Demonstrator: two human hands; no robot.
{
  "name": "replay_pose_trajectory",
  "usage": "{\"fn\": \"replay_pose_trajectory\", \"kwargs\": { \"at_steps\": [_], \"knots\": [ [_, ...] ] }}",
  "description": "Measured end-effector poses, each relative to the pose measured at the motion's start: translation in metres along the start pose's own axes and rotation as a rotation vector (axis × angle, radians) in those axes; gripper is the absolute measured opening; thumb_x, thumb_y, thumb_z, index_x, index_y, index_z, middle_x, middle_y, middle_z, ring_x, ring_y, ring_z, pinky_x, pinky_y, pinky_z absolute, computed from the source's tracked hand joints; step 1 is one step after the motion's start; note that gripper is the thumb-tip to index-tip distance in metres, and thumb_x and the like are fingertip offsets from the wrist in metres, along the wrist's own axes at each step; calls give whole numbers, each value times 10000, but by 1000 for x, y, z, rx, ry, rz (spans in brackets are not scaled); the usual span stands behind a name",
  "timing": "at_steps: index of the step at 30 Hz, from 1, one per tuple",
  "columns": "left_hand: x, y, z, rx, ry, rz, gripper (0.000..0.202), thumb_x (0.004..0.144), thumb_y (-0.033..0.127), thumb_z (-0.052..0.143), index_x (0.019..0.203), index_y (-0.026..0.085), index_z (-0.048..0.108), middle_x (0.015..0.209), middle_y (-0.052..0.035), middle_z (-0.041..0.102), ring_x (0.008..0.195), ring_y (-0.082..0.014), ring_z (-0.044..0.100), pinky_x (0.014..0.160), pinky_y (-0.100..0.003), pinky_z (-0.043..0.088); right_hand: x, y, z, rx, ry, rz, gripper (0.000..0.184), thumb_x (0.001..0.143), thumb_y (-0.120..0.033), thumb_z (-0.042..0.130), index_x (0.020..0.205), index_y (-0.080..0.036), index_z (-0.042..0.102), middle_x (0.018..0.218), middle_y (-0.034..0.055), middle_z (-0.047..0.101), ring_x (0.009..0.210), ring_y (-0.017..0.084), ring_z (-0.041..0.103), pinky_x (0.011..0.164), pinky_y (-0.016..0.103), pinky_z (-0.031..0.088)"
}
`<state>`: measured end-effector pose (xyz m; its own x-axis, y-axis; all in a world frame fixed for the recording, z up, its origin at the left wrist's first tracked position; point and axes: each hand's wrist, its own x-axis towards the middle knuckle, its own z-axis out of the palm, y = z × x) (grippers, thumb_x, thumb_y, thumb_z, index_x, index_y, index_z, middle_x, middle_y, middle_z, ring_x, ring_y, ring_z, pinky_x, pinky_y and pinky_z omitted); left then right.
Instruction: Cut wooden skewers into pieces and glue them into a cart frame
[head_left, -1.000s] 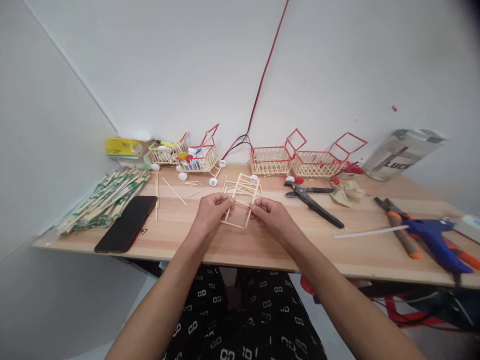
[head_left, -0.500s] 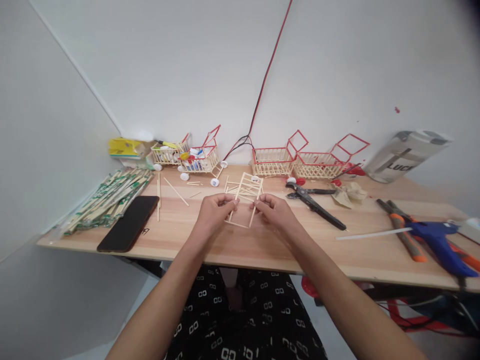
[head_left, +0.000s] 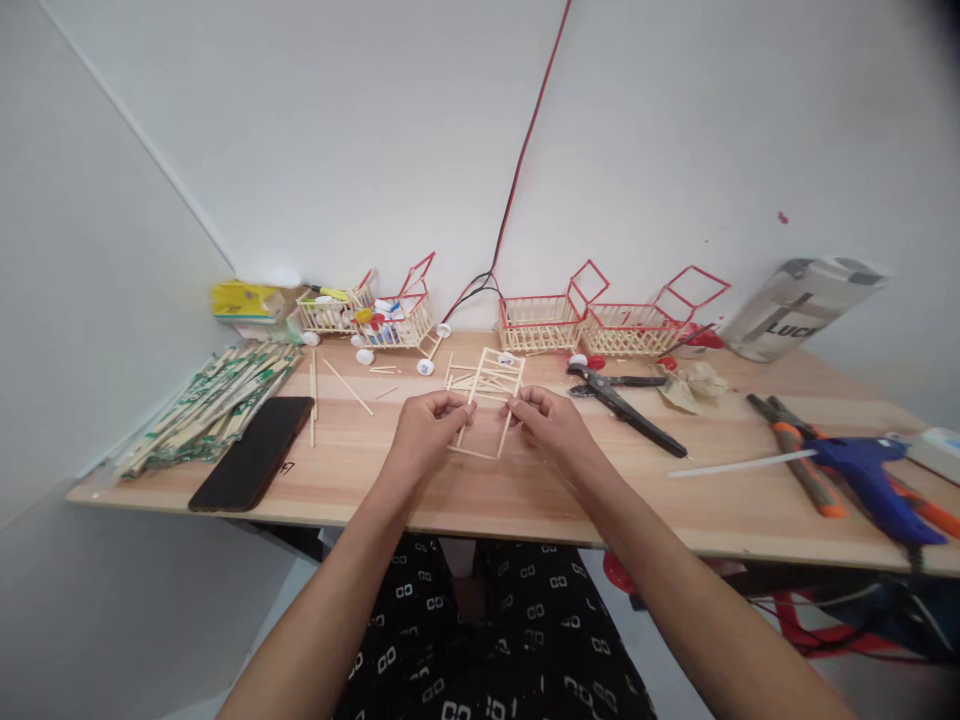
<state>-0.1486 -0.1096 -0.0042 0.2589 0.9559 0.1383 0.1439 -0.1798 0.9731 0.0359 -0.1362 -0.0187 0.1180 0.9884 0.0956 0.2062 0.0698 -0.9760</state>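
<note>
A small rectangular frame of thin wooden sticks [head_left: 501, 457] is held between my two hands over the table. My left hand [head_left: 431, 425] pinches its left side stick between thumb and fingers. On the opposite side, my right hand [head_left: 547, 415] grips the right stick the same way. Just behind the frame lie several loose cut sticks [head_left: 459, 380], partly hidden by it. A white round cap [head_left: 506, 359] shows near the frame's far end; whether it touches the frame I cannot tell.
Stick-built miniature shopping carts [head_left: 544, 322] line the wall. At left are wrapped chopsticks [head_left: 206, 410] and a black phone [head_left: 251, 455]. On the right lie black-handled cutters [head_left: 630, 410], orange-handled pliers [head_left: 810, 470], a blue glue gun [head_left: 870, 475], crumpled paper [head_left: 694, 387] and a tilted grey container [head_left: 802, 310].
Both hands keep the same hold on the stick frame, which has barely moved. The whole view has shifted slightly.
</note>
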Motion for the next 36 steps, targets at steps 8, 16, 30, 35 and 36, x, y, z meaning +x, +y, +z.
{"fn": "replay_pose_trajectory", "kwargs": {
  "at_steps": [8, 16, 30, 35, 36],
  "knots": [
    [0, 6, 5, 1, 100, 12, 206, 710, 348, 672, 733, 144, 689, 665, -15, 658, 594, -123, 538, 563, -231, 387, -2, -2, 2, 9, 3, -35, 268, 768, -442, 587, 695, -188, 544, 671, 6, 622, 548, 110, 500, 511, 238, 347],
    [-4, 8, 12, -62, 141, -6, 172, 694, 319, 675, 711, 148, 675, 631, 4, 637, 582, -118, 535, 581, -232, 398, -6, -7, 3, 40, 7, -16, 257, 750, -428, 599, 687, -195, 511, 690, 9, 633, 553, 110, 510, 517, 241, 355],
    [-8, 4, 13, -55, 180, 107, 399, 753, 240, 644, 1131, 123, 696, 812, -28, 702, 701, -122, 567, 665, -228, 436, -6, 1, 3, 81, -25, -74, 305, 786, -476, 605, 724, -186, 529, 650, -12, 597, 501, 87, 467, 491, 229, 354],
    [-7, 1, 14, -41, 171, 114, 415, 775, 229, 631, 1172, 116, 675, 824, -30, 710, 684, -116, 562, 661, -227, 439, -6, 5, 2, 75, -39, -55, 331, 798, -500, 606, 733, -179, 555, 621, -10, 592, 490, 91, 463, 490, 231, 363],
    [-7, 0, 15, -42, 169, 110, 413, 775, 224, 629, 1171, 116, 675, 822, -31, 713, 679, -117, 566, 658, -227, 440, -6, 6, 2, 77, -39, -56, 332, 798, -501, 609, 737, -179, 557, 627, -8, 598, 494, 92, 467, 493, 231, 365]
  ]
}}
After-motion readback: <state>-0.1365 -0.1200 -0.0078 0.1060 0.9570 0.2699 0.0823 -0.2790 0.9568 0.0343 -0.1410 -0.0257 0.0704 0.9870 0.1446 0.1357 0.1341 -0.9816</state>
